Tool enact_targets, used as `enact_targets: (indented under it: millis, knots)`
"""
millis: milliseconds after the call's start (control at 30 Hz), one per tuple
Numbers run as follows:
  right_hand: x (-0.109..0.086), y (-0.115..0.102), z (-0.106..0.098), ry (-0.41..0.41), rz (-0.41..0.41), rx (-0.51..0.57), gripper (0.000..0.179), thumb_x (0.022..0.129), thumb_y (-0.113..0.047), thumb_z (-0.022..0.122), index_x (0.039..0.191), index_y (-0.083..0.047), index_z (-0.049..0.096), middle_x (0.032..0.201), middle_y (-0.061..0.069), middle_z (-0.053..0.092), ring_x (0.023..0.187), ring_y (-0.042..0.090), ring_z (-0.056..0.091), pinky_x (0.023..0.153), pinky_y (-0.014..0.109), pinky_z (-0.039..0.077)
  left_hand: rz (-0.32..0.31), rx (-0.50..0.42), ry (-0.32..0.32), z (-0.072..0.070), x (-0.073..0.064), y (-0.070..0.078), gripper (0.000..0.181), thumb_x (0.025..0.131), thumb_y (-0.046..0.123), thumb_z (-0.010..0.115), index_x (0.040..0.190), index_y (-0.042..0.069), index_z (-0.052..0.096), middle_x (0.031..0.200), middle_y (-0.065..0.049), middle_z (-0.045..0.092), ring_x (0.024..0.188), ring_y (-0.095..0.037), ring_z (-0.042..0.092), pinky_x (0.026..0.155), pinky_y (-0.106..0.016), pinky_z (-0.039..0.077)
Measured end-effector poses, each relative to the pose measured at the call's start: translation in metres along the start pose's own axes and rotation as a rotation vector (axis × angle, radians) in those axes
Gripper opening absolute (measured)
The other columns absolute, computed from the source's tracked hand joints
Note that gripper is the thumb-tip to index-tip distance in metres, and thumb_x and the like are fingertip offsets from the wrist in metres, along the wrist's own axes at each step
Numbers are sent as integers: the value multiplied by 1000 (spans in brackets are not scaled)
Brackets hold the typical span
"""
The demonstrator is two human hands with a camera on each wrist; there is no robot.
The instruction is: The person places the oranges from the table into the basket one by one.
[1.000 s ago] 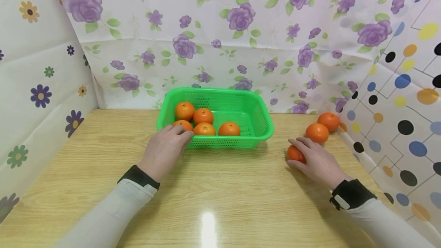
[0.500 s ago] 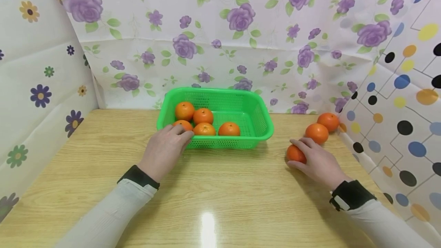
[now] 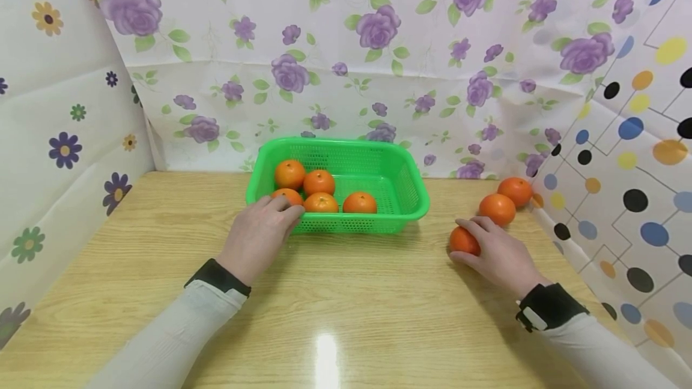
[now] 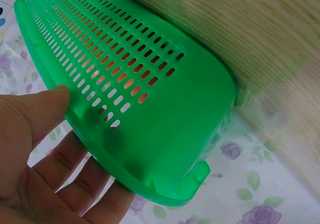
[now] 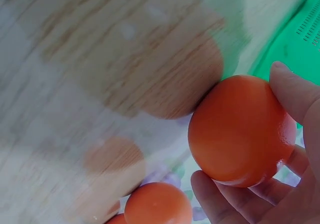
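Note:
A green perforated plastic basket stands at the back of the table with several mandarin oranges in it. My left hand pinches its near rim at the left corner; in the left wrist view the thumb lies on the outer wall and the fingers reach over the rim. One mandarin orange lies near the front wall inside. To the right of the basket, my right hand holds a mandarin orange on the tabletop, thumb on one side and fingers curled on the other.
Two more mandarin oranges, a nearer one and a farther one, lie just beyond my right hand by the dotted side sheet. A flowered sheet hangs behind the wooden table.

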State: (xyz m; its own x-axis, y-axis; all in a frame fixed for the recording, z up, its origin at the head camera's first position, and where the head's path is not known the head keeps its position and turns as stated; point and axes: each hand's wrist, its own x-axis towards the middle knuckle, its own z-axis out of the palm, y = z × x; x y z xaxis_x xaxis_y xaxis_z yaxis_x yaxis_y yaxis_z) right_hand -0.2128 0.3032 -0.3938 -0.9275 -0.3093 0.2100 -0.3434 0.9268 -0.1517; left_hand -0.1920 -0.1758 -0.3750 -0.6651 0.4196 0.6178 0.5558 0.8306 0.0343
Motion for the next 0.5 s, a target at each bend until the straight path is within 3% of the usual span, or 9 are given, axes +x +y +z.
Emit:
enact_targets:
  millis: [500]
  knots:
    - [0, 0, 2, 25, 0, 9, 79, 91, -46, 92, 154, -10, 61, 140, 21, 64, 117, 44, 67, 94, 69, 58, 3, 3, 0, -2, 1, 0, 17, 94, 8, 90, 107, 11, 80, 100, -7, 72, 85, -30, 65, 74, -40, 61]
